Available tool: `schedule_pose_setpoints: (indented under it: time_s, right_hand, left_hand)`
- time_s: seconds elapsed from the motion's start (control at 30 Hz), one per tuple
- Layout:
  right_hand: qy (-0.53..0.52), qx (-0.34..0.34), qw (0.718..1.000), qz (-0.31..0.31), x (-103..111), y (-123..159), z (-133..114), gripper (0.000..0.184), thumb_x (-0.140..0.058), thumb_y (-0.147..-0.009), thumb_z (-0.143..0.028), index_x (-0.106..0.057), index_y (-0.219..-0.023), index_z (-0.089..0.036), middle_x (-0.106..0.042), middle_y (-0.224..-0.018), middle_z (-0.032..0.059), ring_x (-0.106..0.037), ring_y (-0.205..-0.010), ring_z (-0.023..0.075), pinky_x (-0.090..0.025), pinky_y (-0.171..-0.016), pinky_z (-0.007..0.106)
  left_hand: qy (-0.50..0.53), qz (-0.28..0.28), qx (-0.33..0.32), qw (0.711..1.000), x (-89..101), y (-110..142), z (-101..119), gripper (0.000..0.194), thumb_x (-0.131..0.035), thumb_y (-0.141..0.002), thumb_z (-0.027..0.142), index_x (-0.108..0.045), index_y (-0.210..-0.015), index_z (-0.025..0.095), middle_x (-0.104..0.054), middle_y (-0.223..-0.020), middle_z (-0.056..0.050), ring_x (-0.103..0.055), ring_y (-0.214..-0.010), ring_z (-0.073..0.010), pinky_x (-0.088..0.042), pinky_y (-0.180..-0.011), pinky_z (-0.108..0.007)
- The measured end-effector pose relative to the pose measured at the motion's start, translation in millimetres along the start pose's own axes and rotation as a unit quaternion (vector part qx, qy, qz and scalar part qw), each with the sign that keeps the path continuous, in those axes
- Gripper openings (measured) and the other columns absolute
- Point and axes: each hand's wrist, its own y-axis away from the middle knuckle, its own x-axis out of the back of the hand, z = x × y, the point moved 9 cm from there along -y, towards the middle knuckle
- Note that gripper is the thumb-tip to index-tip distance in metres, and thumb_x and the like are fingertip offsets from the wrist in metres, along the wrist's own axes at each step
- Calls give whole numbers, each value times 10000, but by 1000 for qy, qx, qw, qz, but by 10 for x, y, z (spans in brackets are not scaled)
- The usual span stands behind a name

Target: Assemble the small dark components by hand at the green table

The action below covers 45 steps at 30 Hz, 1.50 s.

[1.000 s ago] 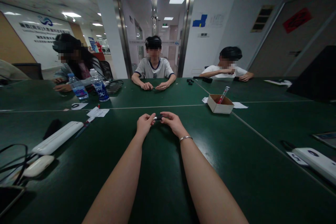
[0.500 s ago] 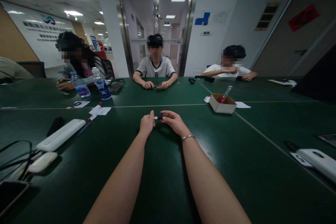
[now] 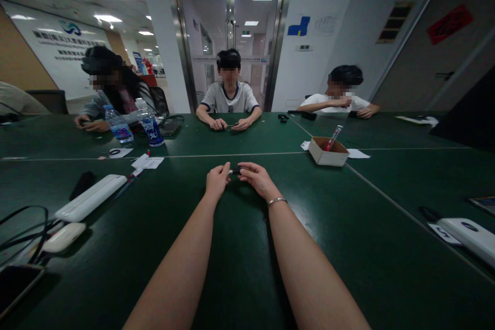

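Both hands hold a small black piece with a silver end (image 3: 234, 171), just above the green table (image 3: 240, 247). Its kind is too small to make out. My left hand (image 3: 217, 180) pinches the silver end between thumb and fingers. From the other side, my right hand (image 3: 256, 179) grips the black end with its fingertips, a metal bracelet (image 3: 277, 200) round the wrist. Parts of the piece are hidden behind the fingers.
An open cardboard box (image 3: 328, 157) with a red-and-clear tube stands right of my hands. To the left lie a white power bank (image 3: 91, 198), cables and papers (image 3: 149, 163). Two bottles (image 3: 150, 124) stand farther back. Several people sit across the table, one directly opposite (image 3: 231, 98).
My left hand has shifted slightly right along the piece, so less of the silver end shows. My right hand stays almost in place. The person at left has raised a hand slightly.
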Motion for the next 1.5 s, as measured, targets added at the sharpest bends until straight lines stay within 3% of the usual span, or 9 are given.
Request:
schedule_pose_setpoints:
  time_s: [0.2, 0.4, 0.57, 0.73, 0.87, 1.0, 1.13, 1.27, 1.5]
  right_hand:
    - [-4, 6, 1000, 29, 52, -10, 1, 392, -899, -577, -291, -724, -891, -135, -675, -720, 42, -635, -616, 136, -533, -562, 210]
    - [-9, 5, 998, 58, 119, -30, 31, 374, -908, -586, -308, -711, -845, -124, -668, -691, 53, -624, -583, 138, -516, -523, 212]
    - [-3, 1, 998, 67, 135, -36, 39, 329, -888, -624, -284, -706, -842, -118, -661, -670, 57, -627, -585, 144, -522, -534, 219]
    - [-6, 0, 997, 73, 144, -29, 37, 311, -881, -618, -267, -712, -837, -126, -667, -692, 53, -626, -581, 134, -527, -538, 211]
    - [-1, 3, 998, 69, 133, -27, 31, 291, -879, -621, -262, -715, -827, -136, -665, -692, 46, -627, -584, 139, -526, -523, 215]
    - [1, 2, 998, 68, 134, -26, 33, 304, -882, -620, -271, -716, -836, -135, -668, -695, 48, -630, -587, 139, -527, -527, 211]
    - [-1, 0, 998, 64, 130, -27, 34, 301, -881, -618, -262, -722, -838, -133, -670, -689, 52, -631, -592, 141, -531, -540, 213]
    - [-1, -6, 998, 64, 130, -25, 40, 268, -867, -629, -239, -726, -834, -139, -674, -711, 56, -624, -590, 141, -524, -530, 219]
    - [4, -7, 999, 44, 99, -19, 49, 301, -869, -628, -252, -723, -859, -126, -671, -717, 58, -622, -605, 138, -518, -548, 217]
  left_hand:
    - [46, -7, 30, 998, -29, -8, -37, 483, -612, -731, 644, -581, -711, 162, -554, -567, -8, -501, -487, -122, -363, -429, -214]
    - [134, -51, -26, 989, -89, -17, 103, 468, -761, -607, 517, -579, -858, 166, -605, -791, -30, -583, -688, -141, -451, -500, -194]
    - [119, -51, 28, 991, -84, -14, 35, 408, -671, -727, 499, -579, -933, 159, -619, -844, -64, -585, -657, -132, -424, -474, -182]
    - [108, -38, -3, 993, -57, -14, 106, 287, -685, -739, 356, -589, -927, 161, -621, -866, -63, -579, -675, -130, -415, -468, -169]
    - [113, -34, 22, 993, -77, -15, 32, 323, -631, -792, 366, -547, -1028, 161, -620, -824, -51, -574, -615, -119, -392, -451, -167]
    - [108, -32, -12, 994, -82, -25, 41, 367, -668, -755, 311, -529, -1069, 181, -625, -925, -59, -600, -712, -135, -432, -505, -179]
    - [90, -43, -6, 995, -100, -40, 2, 308, -598, -802, 328, -557, -1055, 158, -616, -818, -52, -559, -617, -125, -404, -487, -195]
    - [78, -29, -35, 996, -63, -36, 78, 268, -657, -700, 225, -607, -957, 165, -623, -970, -75, -592, -750, -147, -436, -536, -199]
    - [118, -57, -11, 991, -114, -7, 77, 303, -598, -768, 322, -558, -1014, 150, -582, -645, 4, -508, -500, -99, -382, -482, -198]
